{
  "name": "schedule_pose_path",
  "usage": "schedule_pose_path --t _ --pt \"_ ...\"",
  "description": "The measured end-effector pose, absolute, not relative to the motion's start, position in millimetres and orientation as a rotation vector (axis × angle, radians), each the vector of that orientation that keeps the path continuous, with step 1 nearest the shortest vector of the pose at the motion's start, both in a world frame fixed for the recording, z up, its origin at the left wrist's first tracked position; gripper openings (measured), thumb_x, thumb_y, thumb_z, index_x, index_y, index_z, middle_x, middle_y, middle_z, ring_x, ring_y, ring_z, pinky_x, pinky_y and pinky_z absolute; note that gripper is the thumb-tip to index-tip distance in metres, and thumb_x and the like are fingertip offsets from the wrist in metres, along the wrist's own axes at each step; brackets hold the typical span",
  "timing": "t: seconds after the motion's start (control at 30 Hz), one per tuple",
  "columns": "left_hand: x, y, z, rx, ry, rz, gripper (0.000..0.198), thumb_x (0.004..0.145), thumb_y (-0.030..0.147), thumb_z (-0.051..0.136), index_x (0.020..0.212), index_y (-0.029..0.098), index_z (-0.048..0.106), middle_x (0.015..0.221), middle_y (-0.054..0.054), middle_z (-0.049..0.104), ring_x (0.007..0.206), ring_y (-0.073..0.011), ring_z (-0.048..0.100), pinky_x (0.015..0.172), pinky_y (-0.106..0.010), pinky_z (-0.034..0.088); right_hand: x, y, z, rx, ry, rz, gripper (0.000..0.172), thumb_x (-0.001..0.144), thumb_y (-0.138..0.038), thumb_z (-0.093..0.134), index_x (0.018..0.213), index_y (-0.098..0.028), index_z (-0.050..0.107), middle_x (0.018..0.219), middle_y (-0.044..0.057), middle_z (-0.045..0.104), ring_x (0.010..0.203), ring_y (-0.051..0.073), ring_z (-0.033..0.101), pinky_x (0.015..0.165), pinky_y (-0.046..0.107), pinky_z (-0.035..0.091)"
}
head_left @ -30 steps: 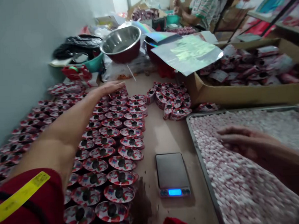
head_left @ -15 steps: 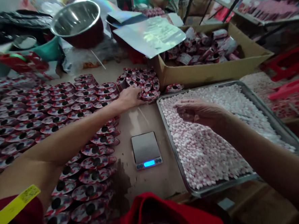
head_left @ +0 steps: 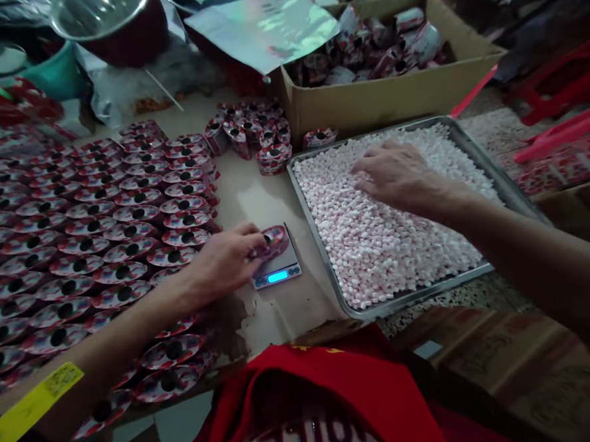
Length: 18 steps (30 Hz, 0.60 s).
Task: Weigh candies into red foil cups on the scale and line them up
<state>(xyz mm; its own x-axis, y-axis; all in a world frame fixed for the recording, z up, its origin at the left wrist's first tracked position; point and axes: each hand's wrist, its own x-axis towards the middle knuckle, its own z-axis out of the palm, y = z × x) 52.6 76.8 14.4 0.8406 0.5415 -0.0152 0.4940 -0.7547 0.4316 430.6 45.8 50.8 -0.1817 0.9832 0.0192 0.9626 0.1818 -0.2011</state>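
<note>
My left hand (head_left: pixel 232 255) is closed round a small oval container (head_left: pixel 275 241), printed in red and white with a dark round hole on top. It holds the container upright on the plate of a digital scale (head_left: pixel 277 275), whose display glows blue. My right hand (head_left: pixel 395 175) is palm down over a metal tray (head_left: pixel 350 309) filled with small white and pinkish candy-like pellets (head_left: pixel 377 256). Its fingers are slightly bent and apart, at the surface of the pellets; the palm side is hidden.
Rows of similar oval containers (head_left: pixel 96 243) cover the left of the table. A smaller cluster (head_left: pixel 256 126) stands by a cardboard box (head_left: pixel 367 100) of loose containers. Behind are a steel bowl (head_left: pixel 107 22), a shiny sheet (head_left: pixel 268 26) and a thin white stick (head_left: pixel 164 89).
My left hand has come from the cluster at the back to the scale with one container. My right hand has turned palm down over the pellets. The view has tilted down.
</note>
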Motion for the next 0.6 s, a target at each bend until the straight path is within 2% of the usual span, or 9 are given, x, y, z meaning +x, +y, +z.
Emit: schedule_pose_path --t 0.1,0.2,0.27,0.37,0.47,0.53,0.6 --pt "51.7 64.1 6.6 2.644 0.719 0.21 0.031 0.101 0.023 0.053 0.125 0.026 0.072 0.129 -0.01 0.071 0.106 -0.0255 0.076 0.092 -0.038 0.064 404.1 56.5 38.1 -1.814 -2.364 0.004 0.014 0.098 -0.023 0.065 0.108 -0.016 0.073 0.113 0.018 0.071 0.112 0.037 0.059 0.102 0.051 0.044" --pt "42.3 61.6 21.5 2.734 0.745 0.299 0.034 0.102 0.031 0.059 0.134 0.031 0.07 0.134 -0.01 0.071 0.113 -0.0271 0.076 0.097 -0.041 0.066 377.3 75.0 23.1 -1.696 -2.456 0.042 0.019 0.103 -0.017 0.054 0.115 -0.013 0.068 0.123 0.021 0.068 0.112 0.035 0.057 0.103 0.047 0.044" --pt "32.3 58.8 36.4 2.769 0.764 0.329 0.033 0.102 0.036 0.061 0.134 0.036 0.071 0.13 -0.008 0.074 0.11 -0.0272 0.077 0.094 -0.042 0.068 366.4 85.5 17.1 -1.671 -2.481 0.134 0.019 0.102 -0.011 0.049 0.112 -0.013 0.066 0.121 0.019 0.068 0.108 0.031 0.056 0.103 0.043 0.044" --pt "14.9 53.0 56.2 2.782 0.832 0.407 0.041 0.101 0.035 0.06 0.138 0.046 0.07 0.127 -0.003 0.077 0.108 -0.0279 0.078 0.093 -0.045 0.069 362.9 89.2 14.6 -1.562 -2.433 0.298 0.019 0.105 -0.009 0.047 0.109 -0.017 0.064 0.117 0.012 0.068 0.105 0.024 0.054 0.108 0.036 0.042" --pt "1.0 50.7 70.7 2.782 0.982 0.466 0.047 0.099 0.035 0.061 0.14 0.058 0.067 0.127 0.004 0.078 0.113 -0.0299 0.078 0.099 -0.051 0.067 369.9 80.2 16.3 -1.521 -2.351 0.419 0.014 0.106 -0.007 0.054 0.104 -0.016 0.064 0.106 0.004 0.068 0.104 0.018 0.05 0.111 0.03 0.036" --pt "-3.3 53.2 77.4 2.808 1.083 0.507 0.038 0.102 0.038 0.061 0.134 0.055 0.069 0.127 0.007 0.078 0.117 -0.028 0.077 0.099 -0.049 0.065 377.4 72.7 19.2 -1.587 -2.327 0.473 0.017 0.101 0.001 0.06 0.094 -0.014 0.063 0.093 0.001 0.064 0.106 0.017 0.047 0.108 0.027 0.032" --pt "-2.9 57.9 81.2 2.847 1.133 0.533 0.025 0.105 0.042 0.06 0.126 0.045 0.073 0.127 0.006 0.078 0.118 -0.0245 0.076 0.097 -0.043 0.063 385.8 66.7 24.0 -1.656 -2.346 0.491 0.02 0.099 0.005 0.061 0.088 -0.012 0.062 0.09 0.001 0.063 0.113 0.017 0.045 0.102 0.026 0.028"
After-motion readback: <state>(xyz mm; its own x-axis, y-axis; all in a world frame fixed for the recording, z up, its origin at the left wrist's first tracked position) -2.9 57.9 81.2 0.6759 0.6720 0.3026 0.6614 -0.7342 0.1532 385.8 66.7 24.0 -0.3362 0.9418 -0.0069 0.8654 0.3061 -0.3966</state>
